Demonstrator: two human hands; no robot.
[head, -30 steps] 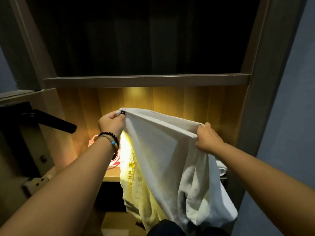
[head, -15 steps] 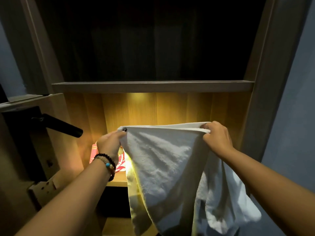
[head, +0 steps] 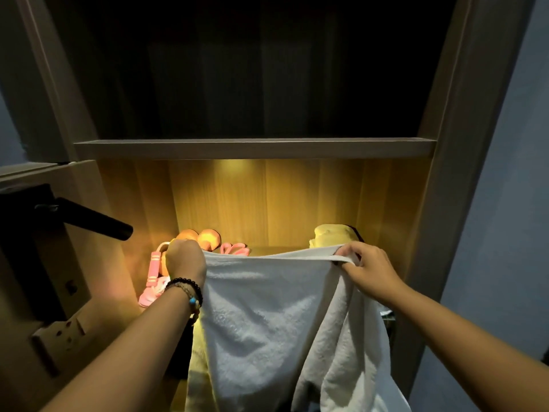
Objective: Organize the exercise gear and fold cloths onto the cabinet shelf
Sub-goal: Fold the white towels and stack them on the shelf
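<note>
While two hands (head: 185,258) (head: 370,270) grip one towel (head: 267,322), two orange dumbbells (head: 197,237) behind

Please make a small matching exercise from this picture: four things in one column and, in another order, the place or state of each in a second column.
Things:
1. white towel
2. folded yellow cloth
3. pink jump rope
4. black door handle

Places or states:
A. on the lit shelf, left side
B. held up by both hands
C. on the lit shelf, right side
D. sticking out at the far left

Pairs: 1-B, 2-C, 3-A, 4-D
</note>
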